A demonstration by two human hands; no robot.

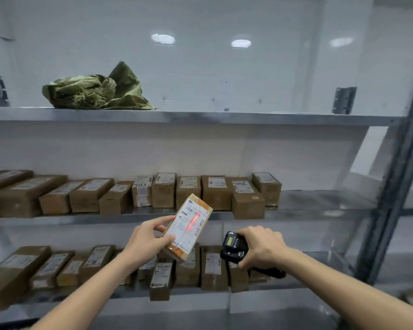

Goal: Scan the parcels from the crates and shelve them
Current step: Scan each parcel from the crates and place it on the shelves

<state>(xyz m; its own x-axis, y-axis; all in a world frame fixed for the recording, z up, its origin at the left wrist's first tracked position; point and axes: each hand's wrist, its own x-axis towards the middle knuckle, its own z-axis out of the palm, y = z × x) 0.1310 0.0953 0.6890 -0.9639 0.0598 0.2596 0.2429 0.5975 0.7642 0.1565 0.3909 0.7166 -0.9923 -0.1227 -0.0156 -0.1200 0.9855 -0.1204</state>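
My left hand [144, 241] grips a small brown cardboard parcel [188, 228] by its left edge, tilted, white label facing me. A red scan line crosses the label. My right hand [262, 248] holds a black handheld scanner [233, 247], its window pointed at the parcel from the right. Both are held in front of the metal shelving [200, 117]. No crates are in view.
A row of brown parcels [188, 191] fills the middle shelf, with bare shelf at its right end [320, 201]. More parcels [210, 267] stand on the lower shelf. A crumpled green sack [98, 91] lies on the top shelf. A dark upright post [396, 186] frames the right side.
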